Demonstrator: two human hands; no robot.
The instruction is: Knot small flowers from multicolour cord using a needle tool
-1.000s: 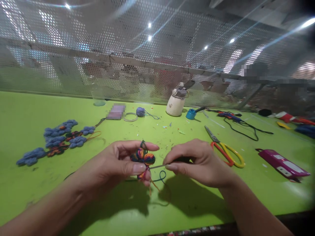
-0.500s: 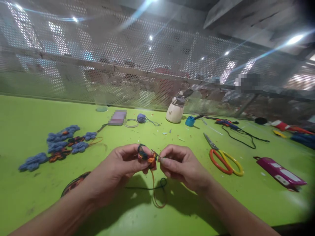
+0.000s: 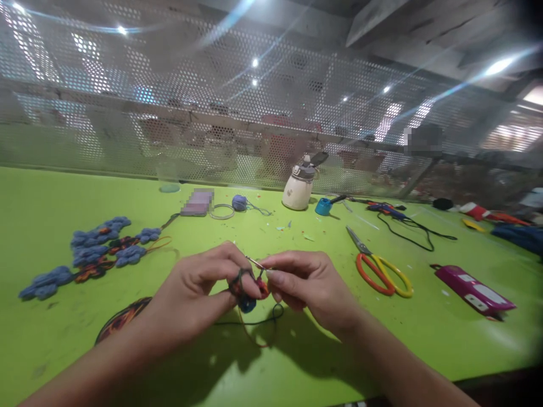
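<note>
Both busy: left hand (image 3: 201, 285) and right hand (image 3: 311, 282), each pinching something
Left's nipping the multicoloured yarn piece (image 3: 246, 304), held up above the green table (image 3: 237, 230); right's gripping a thin metal tool (image 3: 255, 262), its shaft poking out just above the piece; yarn flowers (image 3: 91, 253) lie off to the left; scissors (image 3: 374, 260) sit just past the right hand; white bottle (image 3: 297, 192) stands upright further back.

I held a bunched yarn flower (image 3: 246, 305), dark with red and blue; its thin orange thread (image 3: 244, 325) curved down below; my slim metal hook (image 3: 254, 262) slanted just above it.
</note>
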